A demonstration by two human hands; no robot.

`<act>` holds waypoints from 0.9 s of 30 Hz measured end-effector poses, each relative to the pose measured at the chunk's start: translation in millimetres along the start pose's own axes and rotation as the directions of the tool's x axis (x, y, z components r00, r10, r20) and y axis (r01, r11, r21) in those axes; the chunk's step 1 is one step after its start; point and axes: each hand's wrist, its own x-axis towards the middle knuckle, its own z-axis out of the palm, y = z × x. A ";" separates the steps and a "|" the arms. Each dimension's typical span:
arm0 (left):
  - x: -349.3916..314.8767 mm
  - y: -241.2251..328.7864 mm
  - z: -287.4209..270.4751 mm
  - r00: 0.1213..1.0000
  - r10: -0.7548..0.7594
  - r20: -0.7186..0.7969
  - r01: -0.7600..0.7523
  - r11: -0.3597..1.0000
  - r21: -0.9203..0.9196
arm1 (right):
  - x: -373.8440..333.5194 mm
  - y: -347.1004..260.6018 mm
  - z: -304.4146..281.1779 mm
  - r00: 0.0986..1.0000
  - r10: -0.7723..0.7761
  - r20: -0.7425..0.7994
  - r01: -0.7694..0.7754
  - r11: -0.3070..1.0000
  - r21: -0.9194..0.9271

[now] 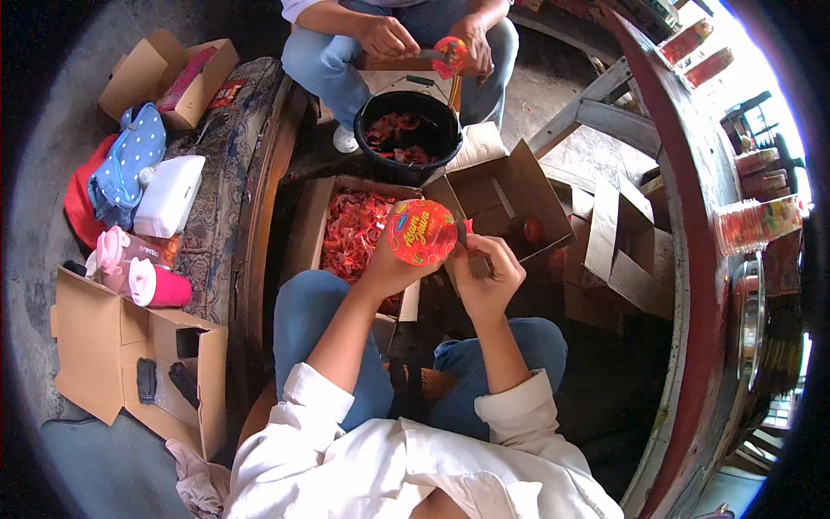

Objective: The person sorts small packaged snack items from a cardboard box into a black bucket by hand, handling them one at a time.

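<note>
My left hand is closed round a cup with a round, red printed lid, tilted so its top faces me. At the lid's right edge, my right hand pinches a small dark blade-like tool; its exact kind is hard to tell. A bit of red film shows beside its fingertips. Below the cup stands a cardboard box full of shredded red plastic strips. Just right of it is an open cardboard box with a red round item inside.
Opposite me, a seated person's hands hold a blade-like tool and a red piece over a black bucket of red scraps. A patterned bench runs along the left, near pink tumblers. At right, a wooden table carries stacked cups.
</note>
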 end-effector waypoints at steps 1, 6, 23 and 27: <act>0.3 0.3 -0.5 1.000 -0.016 0.006 0.016 1.000 -0.010 | 0.0 -0.8 0.8 1.000 -0.003 0.004 0.003 1.000 0.003; 0.5 -6.6 -3.5 0.999 0.049 0.019 -0.050 0.998 0.044 | 1.0 -0.9 2.8 1.000 -0.005 0.005 0.005 1.000 -0.003; 0.5 -1.7 1.6 0.990 0.107 0.088 -0.109 0.994 0.024 | 4.6 2.8 -1.0 0.999 0.023 -0.047 -0.023 1.000 -0.004; 0.7 -14.3 -0.9 0.997 0.065 0.034 -0.065 0.998 -0.020 | 2.4 2.2 -1.8 1.000 0.010 -0.030 -0.011 0.999 -0.033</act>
